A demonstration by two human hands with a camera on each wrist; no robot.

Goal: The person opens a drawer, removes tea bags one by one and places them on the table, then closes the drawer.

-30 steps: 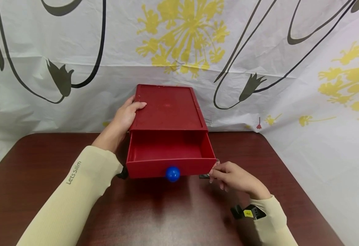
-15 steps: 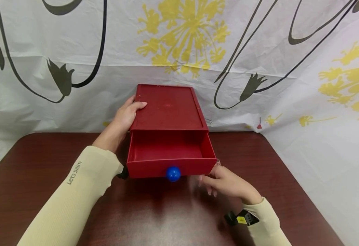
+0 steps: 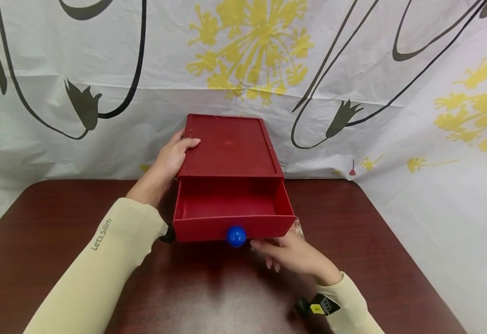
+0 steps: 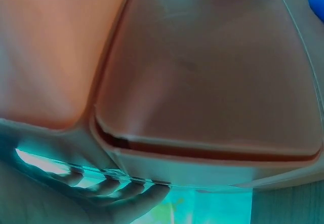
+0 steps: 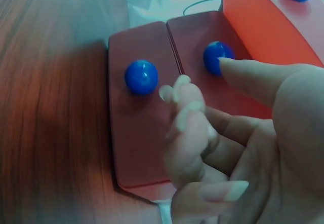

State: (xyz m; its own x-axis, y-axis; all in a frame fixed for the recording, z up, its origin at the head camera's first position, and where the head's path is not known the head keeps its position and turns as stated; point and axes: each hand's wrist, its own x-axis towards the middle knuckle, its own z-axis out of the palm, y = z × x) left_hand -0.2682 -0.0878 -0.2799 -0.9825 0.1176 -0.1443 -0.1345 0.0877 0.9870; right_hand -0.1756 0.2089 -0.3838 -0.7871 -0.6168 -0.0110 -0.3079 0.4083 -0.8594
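Observation:
A red drawer unit stands on the table, its top drawer pulled out and bare inside. That drawer has a blue knob. My left hand grips the unit's far left side, thumb on its top; in the left wrist view the fingers lie along its edge. Below the open drawer, my right hand reaches in with loosely bent fingers. In the right wrist view, its thumb tip overlaps the middle drawer's blue knob. The bottom drawer is closed, with another blue knob.
The dark brown wooden table carries the unit near its back edge. A white cloth with grey and yellow flower prints hangs behind and to the right. Something clear and crinkled shows beside the open drawer's right corner.
My right hand has moved left from the open drawer's right corner to under its front, near the knob side. My left hand and the drawer unit have stayed put.

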